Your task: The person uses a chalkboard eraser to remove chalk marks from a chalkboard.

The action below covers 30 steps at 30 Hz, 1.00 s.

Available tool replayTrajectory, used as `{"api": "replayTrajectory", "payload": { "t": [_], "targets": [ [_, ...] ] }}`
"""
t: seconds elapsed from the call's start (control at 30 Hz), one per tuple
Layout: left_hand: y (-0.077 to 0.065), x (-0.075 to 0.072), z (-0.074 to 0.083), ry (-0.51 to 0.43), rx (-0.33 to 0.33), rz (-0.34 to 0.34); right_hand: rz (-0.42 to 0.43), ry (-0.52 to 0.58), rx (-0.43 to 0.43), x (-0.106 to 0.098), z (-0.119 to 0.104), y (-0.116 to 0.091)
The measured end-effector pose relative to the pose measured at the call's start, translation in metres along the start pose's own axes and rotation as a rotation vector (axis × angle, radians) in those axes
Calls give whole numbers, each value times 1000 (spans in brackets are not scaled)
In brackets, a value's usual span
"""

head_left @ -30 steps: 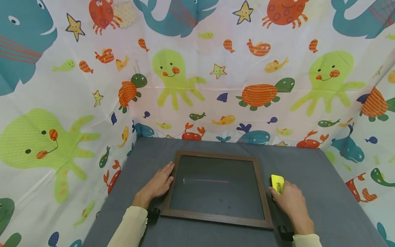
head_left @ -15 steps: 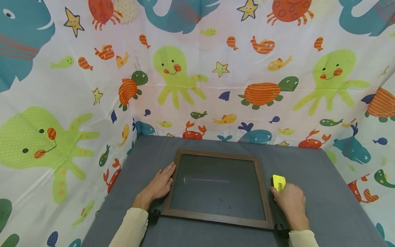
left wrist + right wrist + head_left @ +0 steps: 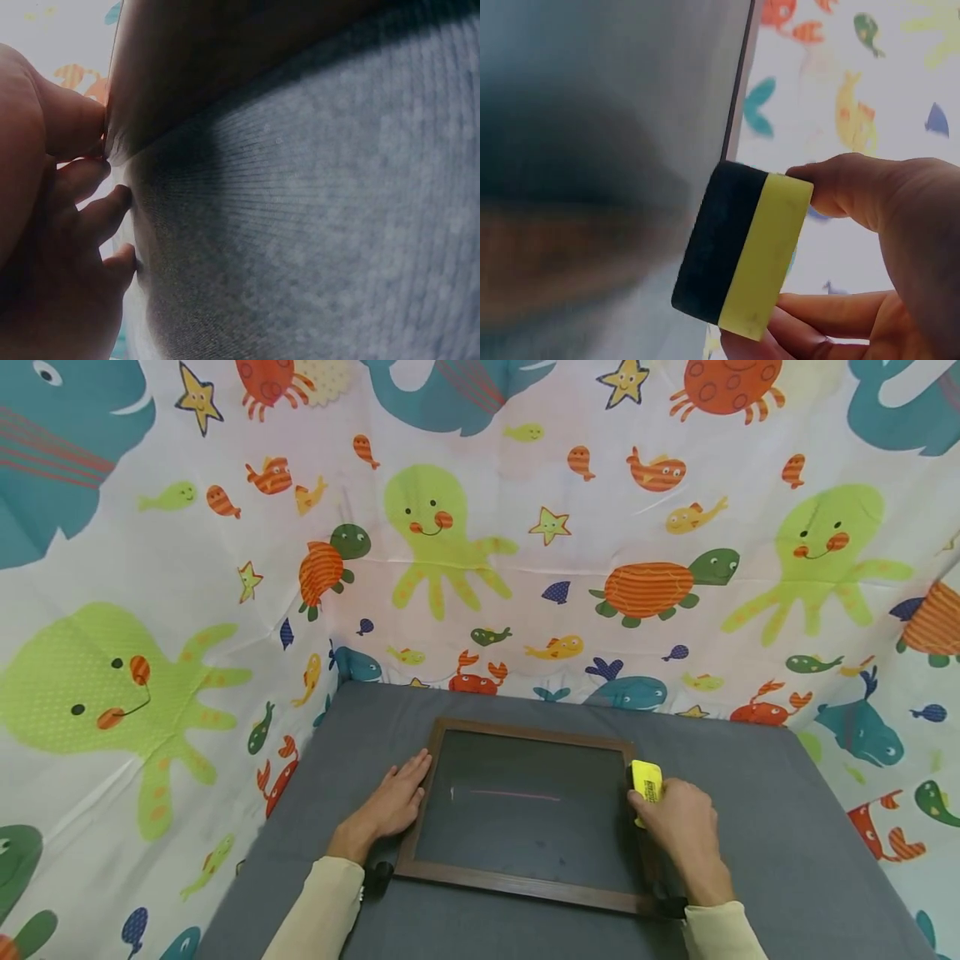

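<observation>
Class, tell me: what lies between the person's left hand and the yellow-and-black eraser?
The head view shows the framed board, bearing a thin pink line, between the left hand and the yellow-and-black eraser.

Now the grey cloth-covered tabletop (image 3: 780,835) is hemmed in on three sides by white fabric (image 3: 517,589)! Behind it, green octopuses (image 3: 429,527) and an orange-shelled turtle (image 3: 648,589) are displayed; to its left, another octopus (image 3: 105,693) is splashed; to its right, a teal whale (image 3: 858,727) is printed, all softly lit.

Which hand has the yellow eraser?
The right hand grips the eraser; the left hand has none, resting at the left edge of the board.
</observation>
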State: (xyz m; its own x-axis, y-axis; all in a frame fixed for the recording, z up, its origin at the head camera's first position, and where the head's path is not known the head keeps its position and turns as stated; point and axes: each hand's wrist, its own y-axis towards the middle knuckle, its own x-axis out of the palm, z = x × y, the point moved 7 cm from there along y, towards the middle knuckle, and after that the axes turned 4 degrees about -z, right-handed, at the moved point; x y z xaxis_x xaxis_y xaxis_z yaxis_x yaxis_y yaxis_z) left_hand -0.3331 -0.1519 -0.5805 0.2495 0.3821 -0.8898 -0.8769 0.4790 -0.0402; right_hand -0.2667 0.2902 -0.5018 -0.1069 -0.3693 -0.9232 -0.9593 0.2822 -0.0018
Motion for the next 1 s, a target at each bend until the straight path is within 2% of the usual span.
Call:
{"api": "replayTrajectory", "payload": {
  "t": [0.3,0.47,0.73,1.0],
  "targets": [
    [0,2,0,-24,6,-21,-73,5,-52,39,-54,-2],
    [-1,-1,0,-2,-2,-18,-79,-3,-70,55,-74,-3],
    [1,0,3,-20,-3,-10,-46,-65,-79,62,-85,-3],
    [0,1,0,-35,-22,-3,-30,-100,-105,71,-113,-7]
  ]
}}
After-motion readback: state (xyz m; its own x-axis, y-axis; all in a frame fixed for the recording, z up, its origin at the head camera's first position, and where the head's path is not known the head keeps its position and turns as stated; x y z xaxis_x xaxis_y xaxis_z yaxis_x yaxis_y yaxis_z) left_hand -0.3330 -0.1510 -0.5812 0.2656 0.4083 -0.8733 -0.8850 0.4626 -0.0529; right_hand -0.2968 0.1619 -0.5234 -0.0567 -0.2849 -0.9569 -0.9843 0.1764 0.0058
